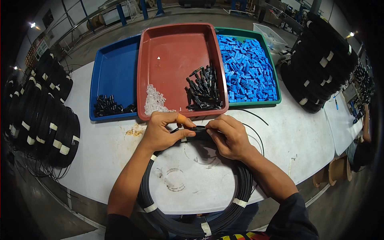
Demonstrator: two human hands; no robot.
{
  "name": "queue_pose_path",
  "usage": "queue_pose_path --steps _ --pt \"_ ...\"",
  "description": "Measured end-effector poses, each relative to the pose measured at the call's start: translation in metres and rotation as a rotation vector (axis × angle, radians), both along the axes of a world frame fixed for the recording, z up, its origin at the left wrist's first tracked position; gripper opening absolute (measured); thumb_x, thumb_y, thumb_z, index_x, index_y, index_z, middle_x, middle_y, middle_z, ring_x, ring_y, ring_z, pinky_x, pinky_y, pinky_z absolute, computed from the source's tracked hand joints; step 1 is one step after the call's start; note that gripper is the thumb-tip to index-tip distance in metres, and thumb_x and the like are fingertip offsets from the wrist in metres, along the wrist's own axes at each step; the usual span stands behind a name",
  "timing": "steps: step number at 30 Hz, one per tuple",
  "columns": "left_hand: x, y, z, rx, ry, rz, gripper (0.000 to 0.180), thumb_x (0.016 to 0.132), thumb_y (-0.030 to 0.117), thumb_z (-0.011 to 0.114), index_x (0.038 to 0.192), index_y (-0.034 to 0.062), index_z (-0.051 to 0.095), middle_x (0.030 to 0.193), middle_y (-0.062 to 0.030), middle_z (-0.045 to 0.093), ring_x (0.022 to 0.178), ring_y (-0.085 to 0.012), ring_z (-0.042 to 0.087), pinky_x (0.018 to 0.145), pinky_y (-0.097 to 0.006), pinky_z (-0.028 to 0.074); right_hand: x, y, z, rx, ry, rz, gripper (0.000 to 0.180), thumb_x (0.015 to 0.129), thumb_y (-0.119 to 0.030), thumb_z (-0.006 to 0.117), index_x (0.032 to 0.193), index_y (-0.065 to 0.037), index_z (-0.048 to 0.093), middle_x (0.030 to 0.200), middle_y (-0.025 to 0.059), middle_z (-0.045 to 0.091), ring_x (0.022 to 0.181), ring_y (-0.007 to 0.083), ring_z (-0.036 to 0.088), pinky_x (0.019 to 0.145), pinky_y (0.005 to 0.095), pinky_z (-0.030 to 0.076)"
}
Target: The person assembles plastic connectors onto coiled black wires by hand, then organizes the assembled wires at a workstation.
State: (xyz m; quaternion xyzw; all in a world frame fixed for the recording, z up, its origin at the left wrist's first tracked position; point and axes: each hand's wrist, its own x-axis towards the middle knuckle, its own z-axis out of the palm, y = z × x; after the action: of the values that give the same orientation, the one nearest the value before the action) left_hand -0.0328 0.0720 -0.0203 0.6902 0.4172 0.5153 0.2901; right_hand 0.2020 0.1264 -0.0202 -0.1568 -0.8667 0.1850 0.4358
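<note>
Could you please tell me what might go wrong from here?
The coil of black cable overhangs the near edge of the white table, so it might slide off. The loose cable end beyond the right hand could snag. The left hand and right hand pinch dark strands at the coil's far side, which may slip.

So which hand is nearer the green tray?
Right. The right hand is by the near left corner of the green tray; the left hand is farther left, before the red tray.
</note>
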Motion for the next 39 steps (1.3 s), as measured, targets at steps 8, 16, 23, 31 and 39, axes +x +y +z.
queue_pose_path --steps 8,16,23,31,39 --pt "0.0 0.0 -0.002 -0.01 -0.004 -0.015 0.018 0.073 0.003 0.088 0.088 0.0012 0.079 0.082 -0.0085 0.078 0.07 -0.0113 0.07 0.065 -0.025 0.053 0.001 -0.001 -0.001 -0.059 -0.015 -0.005 0.015 0.083 0.001 0.071 0.095 -0.002 0.065 0.081 0.0114 0.059 0.07 0.0306 0.06 0.063 0.04 0.048" --pt "0.002 0.001 0.001 0.123 0.133 -0.012 0.018 0.073 0.007 0.09 0.086 0.0021 0.078 0.084 -0.0085 0.078 0.071 -0.0149 0.072 0.065 -0.029 0.055 0.001 0.001 -0.003 -0.014 -0.045 -0.011 0.016 0.081 0.002 0.072 0.094 -0.003 0.065 0.081 0.0109 0.059 0.069 0.0303 0.06 0.062 0.0401 0.048" --pt "0.009 0.0 0.01 0.251 0.268 -0.038 0.023 0.071 0.011 0.09 0.088 0.0022 0.077 0.084 -0.0085 0.077 0.072 -0.0217 0.072 0.068 -0.03 0.056 0.0 -0.001 -0.004 0.085 -0.036 0.036 0.025 0.077 0.003 0.074 0.1 -0.003 0.068 0.083 0.0106 0.063 0.073 0.0291 0.063 0.064 0.0396 0.051" --pt "0.004 -0.002 0.006 0.355 0.308 0.033 0.013 0.072 0.006 0.085 0.083 0.0051 0.077 0.077 -0.0065 0.075 0.066 -0.0191 0.07 0.064 -0.03 0.051 0.001 -0.004 -0.001 0.068 -0.079 0.0 0.023 0.08 0.004 0.076 0.102 0.0 0.07 0.084 0.0111 0.068 0.072 0.0265 0.067 0.063 0.0369 0.053" --pt "0.006 -0.002 0.009 0.359 0.387 -0.085 0.013 0.07 0.002 0.083 0.067 0.006 0.071 0.071 -0.0042 0.074 0.063 -0.0172 0.07 0.061 -0.029 0.049 0.002 -0.001 -0.006 0.196 -0.128 0.091 0.034 0.074 -0.003 0.076 0.108 -0.004 0.07 0.098 0.0101 0.071 0.078 0.0269 0.067 0.067 0.0375 0.052"
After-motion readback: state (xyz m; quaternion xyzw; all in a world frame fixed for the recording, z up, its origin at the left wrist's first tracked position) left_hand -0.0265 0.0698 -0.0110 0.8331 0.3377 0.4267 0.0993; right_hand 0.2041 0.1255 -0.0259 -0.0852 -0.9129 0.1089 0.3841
